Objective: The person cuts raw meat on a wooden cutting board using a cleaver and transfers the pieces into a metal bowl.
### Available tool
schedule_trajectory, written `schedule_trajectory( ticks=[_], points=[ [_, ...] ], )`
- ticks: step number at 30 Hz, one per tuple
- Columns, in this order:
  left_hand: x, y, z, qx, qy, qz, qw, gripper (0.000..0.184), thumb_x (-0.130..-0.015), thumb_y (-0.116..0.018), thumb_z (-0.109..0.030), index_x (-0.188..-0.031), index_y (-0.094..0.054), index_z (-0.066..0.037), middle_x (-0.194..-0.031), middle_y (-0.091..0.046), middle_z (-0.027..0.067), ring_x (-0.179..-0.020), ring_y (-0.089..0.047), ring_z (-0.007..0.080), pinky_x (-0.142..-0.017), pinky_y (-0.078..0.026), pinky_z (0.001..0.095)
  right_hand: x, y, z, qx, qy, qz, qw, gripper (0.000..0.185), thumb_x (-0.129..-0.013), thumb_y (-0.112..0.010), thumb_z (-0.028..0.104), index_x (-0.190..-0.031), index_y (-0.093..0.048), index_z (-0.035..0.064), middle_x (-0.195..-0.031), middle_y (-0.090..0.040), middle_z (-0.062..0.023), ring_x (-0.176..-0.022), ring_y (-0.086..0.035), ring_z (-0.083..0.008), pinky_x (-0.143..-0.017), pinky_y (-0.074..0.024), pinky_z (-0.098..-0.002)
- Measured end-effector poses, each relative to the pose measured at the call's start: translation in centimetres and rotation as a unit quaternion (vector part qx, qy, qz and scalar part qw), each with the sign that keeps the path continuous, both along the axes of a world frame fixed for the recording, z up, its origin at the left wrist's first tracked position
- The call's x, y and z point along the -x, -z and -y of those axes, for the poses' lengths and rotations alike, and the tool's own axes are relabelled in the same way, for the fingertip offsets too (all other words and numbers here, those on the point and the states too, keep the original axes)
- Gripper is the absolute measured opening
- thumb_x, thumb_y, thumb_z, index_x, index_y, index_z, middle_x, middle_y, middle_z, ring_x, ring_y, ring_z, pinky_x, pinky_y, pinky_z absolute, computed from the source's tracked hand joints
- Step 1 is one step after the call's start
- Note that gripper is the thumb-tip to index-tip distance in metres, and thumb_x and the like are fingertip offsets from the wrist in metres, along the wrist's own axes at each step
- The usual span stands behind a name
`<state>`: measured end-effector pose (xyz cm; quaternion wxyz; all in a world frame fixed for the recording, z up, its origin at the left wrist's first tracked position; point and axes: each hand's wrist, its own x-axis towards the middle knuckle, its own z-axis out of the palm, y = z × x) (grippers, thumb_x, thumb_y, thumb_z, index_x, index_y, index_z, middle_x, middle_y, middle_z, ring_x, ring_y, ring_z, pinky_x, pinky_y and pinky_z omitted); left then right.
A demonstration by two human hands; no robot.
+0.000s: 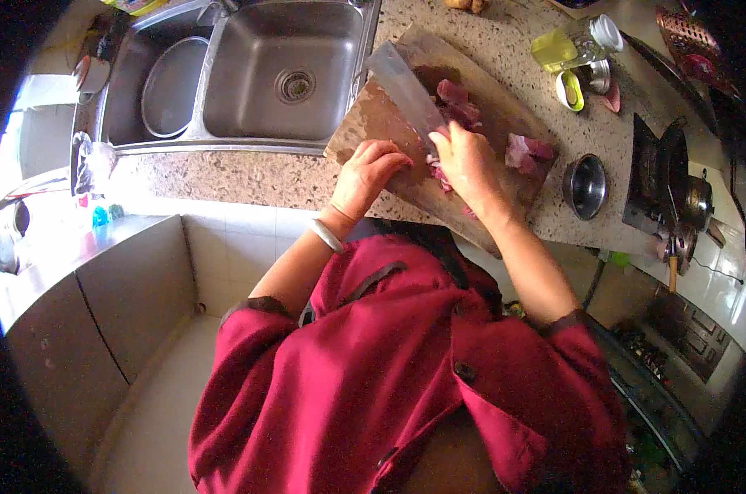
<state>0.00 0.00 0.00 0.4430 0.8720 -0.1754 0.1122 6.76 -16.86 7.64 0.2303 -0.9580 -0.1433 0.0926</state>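
Note:
My right hand (463,160) is closed round the handle of a cleaver (406,89), whose wide blade points up and left over the wooden cutting board (360,119). On the board's left part, my left hand (371,171) has its fingers curled together, with a bit of pink meat at the fingertips. Small cut meat pieces (439,174) lie between the two hands. A larger chunk of raw meat (458,103) rests just beyond the right hand, and another meat chunk (528,154) sits near the board's right edge.
A double steel sink (278,49) is at the left. Right of the board are a metal bowl (585,186), a jar of yellow-green liquid (566,45) and a small green-rimmed container (570,90). A wok (665,156) and stove stand farther right, with the counter edge near my body.

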Motion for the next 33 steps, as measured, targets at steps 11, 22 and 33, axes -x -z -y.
schedule_trajectory(
  ticks=[11,22,33],
  points=[
    [0.5,0.5,-0.4,-0.023,-0.037,-0.003,0.999,0.018,-0.073,-0.059,-0.010,-0.091,-0.059,-0.009,-0.096,-0.057,0.0064,-0.094,-0.054,0.0255,-0.080,-0.047,0.0328,2.3,-1.0,-2.4,-0.010,-0.081,-0.018,0.997,0.021,-0.086,-0.054,0.020,-0.076,-0.054,0.0018,-0.065,-0.059,-0.0225,-0.065,-0.060,-0.0395,-0.056,-0.0471,-0.0460],
    [0.9,-0.3,0.2,0.020,-0.055,0.013,0.998,0.020,-0.073,-0.063,-0.007,-0.093,-0.062,-0.007,-0.096,-0.059,0.0094,-0.091,-0.055,0.0286,-0.078,-0.047,0.0354,1.6,-2.1,1.2,-0.039,-0.059,-0.032,0.997,0.026,-0.086,-0.054,0.024,-0.077,-0.057,0.0006,-0.067,-0.059,-0.0231,-0.064,-0.060,-0.0397,-0.056,-0.0462,-0.0476],
    [0.6,0.2,0.0,-0.015,-0.051,0.026,0.998,0.020,-0.069,-0.058,-0.005,-0.089,-0.060,-0.009,-0.094,-0.058,0.0057,-0.091,-0.056,0.0242,-0.077,-0.048,0.0326,0.9,0.7,-3.1,-0.038,-0.104,0.000,0.994,0.023,-0.085,-0.055,0.023,-0.078,-0.056,0.0019,-0.069,-0.060,-0.0226,-0.068,-0.060,-0.0395,-0.060,-0.0474,-0.0469]
  ],
)
